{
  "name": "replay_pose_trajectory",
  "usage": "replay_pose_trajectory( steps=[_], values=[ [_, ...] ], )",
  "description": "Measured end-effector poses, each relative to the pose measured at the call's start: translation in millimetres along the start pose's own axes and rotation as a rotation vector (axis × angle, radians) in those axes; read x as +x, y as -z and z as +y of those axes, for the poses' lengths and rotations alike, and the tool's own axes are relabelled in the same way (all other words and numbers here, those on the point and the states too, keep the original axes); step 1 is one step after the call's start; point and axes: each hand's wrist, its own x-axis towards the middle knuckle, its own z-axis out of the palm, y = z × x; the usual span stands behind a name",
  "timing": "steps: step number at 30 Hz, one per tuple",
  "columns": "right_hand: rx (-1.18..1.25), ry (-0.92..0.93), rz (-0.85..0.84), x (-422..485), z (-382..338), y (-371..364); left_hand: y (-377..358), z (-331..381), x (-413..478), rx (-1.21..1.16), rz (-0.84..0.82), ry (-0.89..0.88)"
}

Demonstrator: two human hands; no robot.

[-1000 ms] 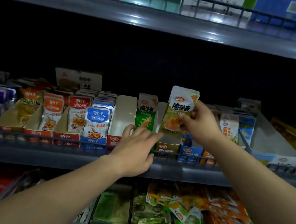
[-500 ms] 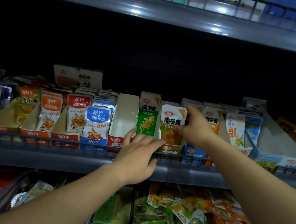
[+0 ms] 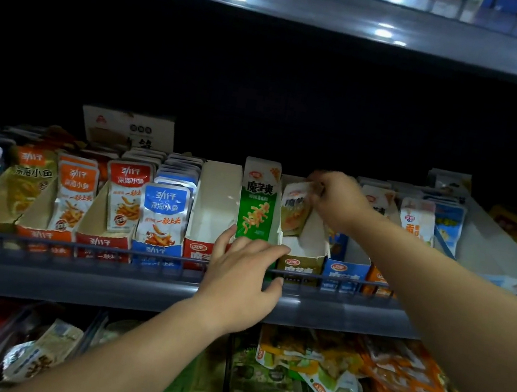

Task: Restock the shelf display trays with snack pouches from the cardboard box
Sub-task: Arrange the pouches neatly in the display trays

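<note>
Head view: in the middle of the frame, the right hand reaches in from the lower right. Its fingers are curled over the top edge of an olive-yellow snack pouch and pinch it. The pouch leans to the right inside the olive-fronted display tray, with its lower end down in the tray.

Just left of that tray, a green pouch stands upright. Next to it on the left is a white tray with a red front, and a blue pouch stands further left.

The left hand comes up from the lower left and holds nothing. It lies palm down with its fingers loosely spread over the fronts of the trays, and its little finger is at the wire rail along the shelf edge.

Across the bottom of the frame, green and orange bags are heaped on the shelf below.
</note>
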Motion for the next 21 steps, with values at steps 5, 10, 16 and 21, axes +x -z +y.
replay_pose_trajectory(
  steps=[5, 10, 16, 21],
  values=[
    [-0.091, 0.02, -0.001, 19, -2, -12, 0, 0, 1, -0.037, 0.015, 0.019],
    [-0.197, -0.019, 0.0, 35, 14, -21, 0, -1, 0, -0.017, 0.015, 0.015],
    [-0.47, -0.088, 0.004, 58, 12, -22, 0, 1, -2, 0.022, 0.006, 0.004],
    [-0.594, -0.065, 0.032, 60, 5, -24, 0, 1, -2, 0.019, 0.016, 0.001]
  ],
)
